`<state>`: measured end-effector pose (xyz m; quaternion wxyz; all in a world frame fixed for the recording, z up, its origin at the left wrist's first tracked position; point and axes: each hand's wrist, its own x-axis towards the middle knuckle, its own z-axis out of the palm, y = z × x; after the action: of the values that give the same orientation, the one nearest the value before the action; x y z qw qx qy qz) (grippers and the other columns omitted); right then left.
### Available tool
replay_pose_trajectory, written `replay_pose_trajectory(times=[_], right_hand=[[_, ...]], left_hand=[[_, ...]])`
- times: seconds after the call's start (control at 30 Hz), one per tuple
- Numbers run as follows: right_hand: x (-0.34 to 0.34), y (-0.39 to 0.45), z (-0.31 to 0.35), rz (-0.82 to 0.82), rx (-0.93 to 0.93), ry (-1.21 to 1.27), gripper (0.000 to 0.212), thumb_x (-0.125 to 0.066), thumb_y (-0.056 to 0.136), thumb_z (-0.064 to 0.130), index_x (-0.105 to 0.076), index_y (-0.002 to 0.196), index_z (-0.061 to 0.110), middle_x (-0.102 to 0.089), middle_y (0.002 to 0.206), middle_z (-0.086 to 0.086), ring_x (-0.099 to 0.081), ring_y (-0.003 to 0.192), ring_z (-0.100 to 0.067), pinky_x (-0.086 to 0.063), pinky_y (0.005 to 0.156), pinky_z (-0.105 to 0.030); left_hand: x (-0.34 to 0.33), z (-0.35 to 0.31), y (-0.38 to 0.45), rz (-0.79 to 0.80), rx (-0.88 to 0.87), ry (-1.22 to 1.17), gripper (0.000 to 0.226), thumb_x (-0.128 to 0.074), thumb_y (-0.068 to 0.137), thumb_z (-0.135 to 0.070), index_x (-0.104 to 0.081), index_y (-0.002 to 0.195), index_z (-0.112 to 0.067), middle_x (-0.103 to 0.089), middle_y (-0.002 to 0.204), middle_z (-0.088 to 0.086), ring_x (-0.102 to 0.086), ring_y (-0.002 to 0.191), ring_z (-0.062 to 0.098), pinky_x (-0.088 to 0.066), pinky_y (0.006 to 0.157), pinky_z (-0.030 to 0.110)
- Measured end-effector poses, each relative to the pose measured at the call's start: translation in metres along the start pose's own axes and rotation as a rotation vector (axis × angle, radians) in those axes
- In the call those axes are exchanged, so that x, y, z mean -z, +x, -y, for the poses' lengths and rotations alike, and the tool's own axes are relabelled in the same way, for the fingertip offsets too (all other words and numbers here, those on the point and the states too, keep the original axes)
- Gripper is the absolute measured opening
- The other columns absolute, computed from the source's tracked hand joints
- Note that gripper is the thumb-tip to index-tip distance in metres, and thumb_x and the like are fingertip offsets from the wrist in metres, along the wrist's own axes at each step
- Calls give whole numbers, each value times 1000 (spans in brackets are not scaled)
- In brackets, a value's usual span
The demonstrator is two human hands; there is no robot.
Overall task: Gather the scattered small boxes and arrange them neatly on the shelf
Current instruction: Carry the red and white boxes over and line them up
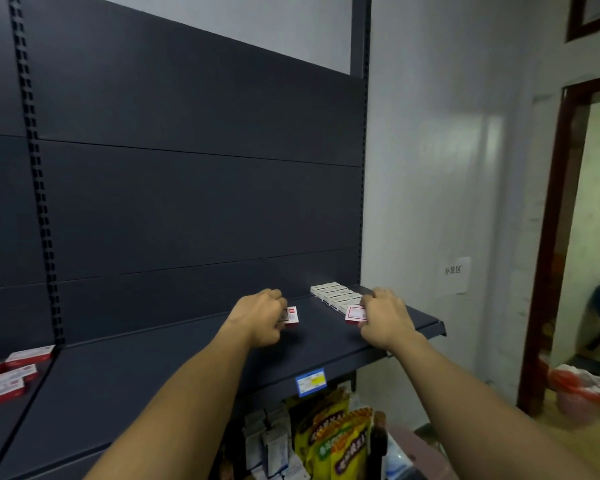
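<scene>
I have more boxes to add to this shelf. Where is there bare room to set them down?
The shelf is bare left of the left hand, up to the red boxes at the far left. The gap between the hands is free too. The right end is crowded: the box row and right hand.

A row of boxes [335, 295] lies at the shelf's [187, 368] right end, more boxes [9, 374] far left.

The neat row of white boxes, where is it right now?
In the head view, the row of white boxes sits at the shelf's far right end, against the back panel, just behind the box under the right hand.
</scene>
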<state>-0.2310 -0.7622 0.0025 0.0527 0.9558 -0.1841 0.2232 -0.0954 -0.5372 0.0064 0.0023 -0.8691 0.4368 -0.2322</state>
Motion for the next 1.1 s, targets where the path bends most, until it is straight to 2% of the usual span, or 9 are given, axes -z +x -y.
replay_pose_trajectory(times=[0.27, 0.43, 0.63, 0.87, 1.1], right_hand=[[7, 14, -38, -33, 92, 6, 47, -61, 85, 25, -57, 130, 14, -53, 123, -7, -46, 114, -26, -40, 96, -36], [-1, 25, -41, -45, 141, 41, 48, -63, 86, 26, -56, 132, 14, -53, 124, -6, -46, 113, -25, -43, 97, -36], [-24, 42, -40, -39, 186, 58, 50, -65, 87, 28, -56, 134, 14, -51, 126, -6, -45, 116, -25, -39, 100, -36], [-48, 79, -31, -5, 237, 124, 51, -67, 89, 28, -55, 134, 10, -49, 126, -6, -43, 117, -24, -42, 102, -36], [-56, 130, -13, -24, 271, 207, 40, -67, 89, 24, -57, 126, 11, -46, 122, -4, -39, 117, -22, -49, 93, -39]], left_hand=[[-4, -23, 17, -31, 92, -25, 32, -58, 89, -28, -60, 119, -20, -53, 117, -4, -52, 110, 17, -52, 81, 34], [-11, -24, 24, -11, 137, -13, 30, -59, 87, -28, -61, 116, -21, -54, 115, -5, -53, 108, 17, -54, 80, 37], [-24, -19, 37, -12, 160, -5, 32, -60, 86, -27, -61, 117, -19, -54, 115, -4, -52, 108, 17, -52, 78, 34], [-42, 7, 51, 0, 201, 24, 31, -59, 87, -28, -61, 117, -19, -53, 114, -5, -52, 107, 17, -51, 75, 34], [-43, 45, 73, 3, 257, 50, 36, -60, 88, -28, -59, 122, -19, -53, 117, -3, -51, 111, 17, -51, 78, 35]])
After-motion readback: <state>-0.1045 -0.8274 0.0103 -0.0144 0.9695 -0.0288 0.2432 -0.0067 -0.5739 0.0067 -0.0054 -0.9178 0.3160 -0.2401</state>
